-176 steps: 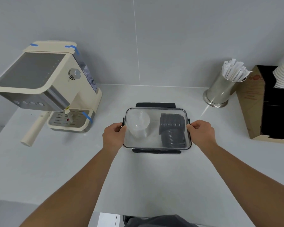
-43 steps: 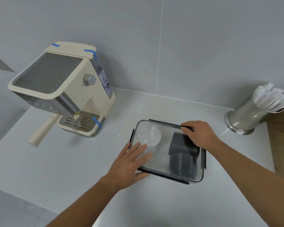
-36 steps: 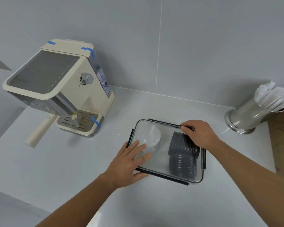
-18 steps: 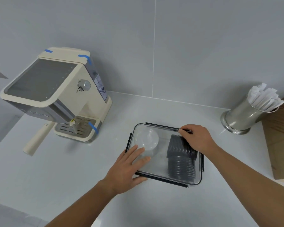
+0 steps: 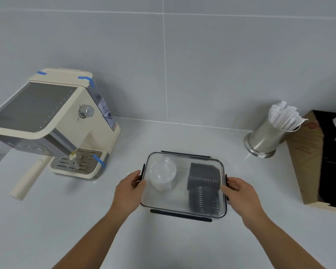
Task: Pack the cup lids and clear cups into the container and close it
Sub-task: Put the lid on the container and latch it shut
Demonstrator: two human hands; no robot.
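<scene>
A clear rectangular container (image 5: 182, 207) with black latches sits on the counter, its transparent lid lying on top. Inside it, a stack of clear cups (image 5: 162, 176) lies at the left and a stack of dark grey cup lids (image 5: 204, 183) at the right. My left hand (image 5: 128, 188) grips the container's left end at the side latch, thumb on the lid's edge. At the right end my right hand (image 5: 239, 194) holds the container by its side latch, thumb on the lid.
A cream espresso machine (image 5: 52, 125) stands at the left. At the back right stands a steel cup of wrapped straws (image 5: 268, 136), with a brown cardboard box (image 5: 316, 162) holding white cups beside it. The tiled wall runs behind the counter.
My left hand left the lid's front left corner for the left end. My right hand moved from the back latch to the right end. The view shifted.
</scene>
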